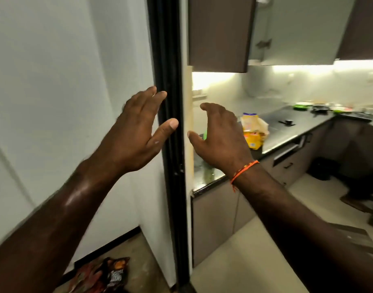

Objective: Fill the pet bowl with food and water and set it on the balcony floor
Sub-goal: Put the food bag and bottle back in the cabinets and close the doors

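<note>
Both hands are raised in front of the camera with fingers spread and nothing in either grip. The left hand (pixel 137 132) is held flat and wide open, its fingertips (pixel 161 94) over the black door frame (pixel 167 102), a tall, smooth, dark upright that divides the scene; whether they touch it cannot be told. The right hand (pixel 220 138) is loosely curled and open, palm down, just right of the frame, with a thin orange thread band (pixel 243 170) around the wrist. To the left of the frame stands a plain matte white wall (pixel 65 81). On the brownish floor at the near left lies a crumpled, glossy dark snack bag (pixel 109 275) with red and orange print. To the right, past the frame, a kitchen desk (pixel 287 132) with a dark polished top runs to the far right above flat grey-brown cabinet fronts. On it, just behind the right hand, stands a soft yellow and white plastic packet (pixel 253 130). Farther along are a dark pan (pixel 320 108) and something bright green, too blurred to name. Dark wall cabinets (pixel 219 32) hang above, lit underneath by a warm strip. No pet bowl can be made out anywhere in the view.
</note>
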